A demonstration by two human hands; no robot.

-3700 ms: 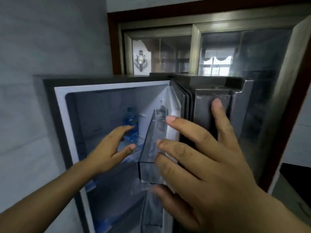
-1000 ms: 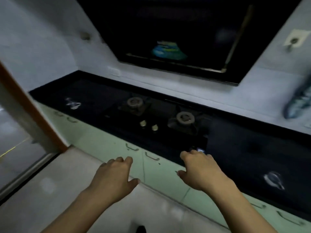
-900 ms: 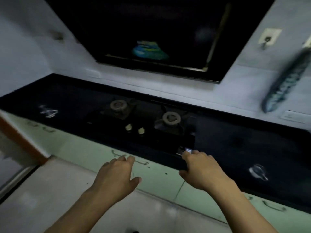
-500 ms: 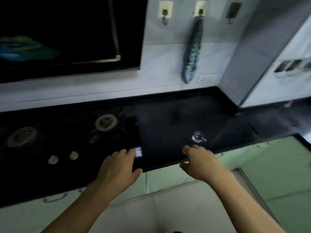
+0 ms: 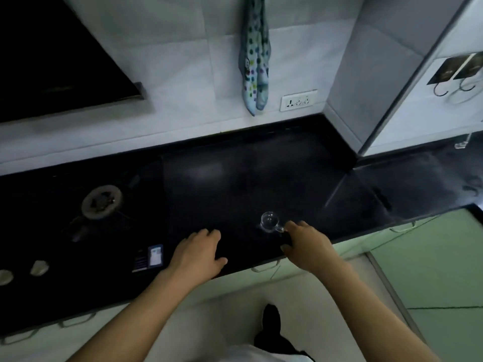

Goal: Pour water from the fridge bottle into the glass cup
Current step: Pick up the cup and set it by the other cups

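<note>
Black polished stone counter (image 5: 235,178) is filling our view, and the small clear glass cup with a side handle (image 5: 269,221) is standing upright on it near the front edge. We are reaching our right hand (image 5: 304,244) toward that handle; its fingers (image 5: 294,226) are curled loosely and touching or just beside the handle, but we cannot tell whether they are already gripping it. Our left hand (image 5: 197,253) is hovering palm-down over the counter, fingers relaxed and holding nothing.

We are judging the task as barely begun: the cup looks empty, no bottle is showing anywhere, and fetching it, uncapping and pouring all seem to be left.

Compared with half a second ago, we are looking further right along the counter, so only one round gas burner (image 5: 102,202) is remaining in sight, and the polka-dot cloth hanging on the wall (image 5: 254,61) is sitting nearer the top centre. Our right hand is now closing on the cup, where earlier it was short of it.
</note>
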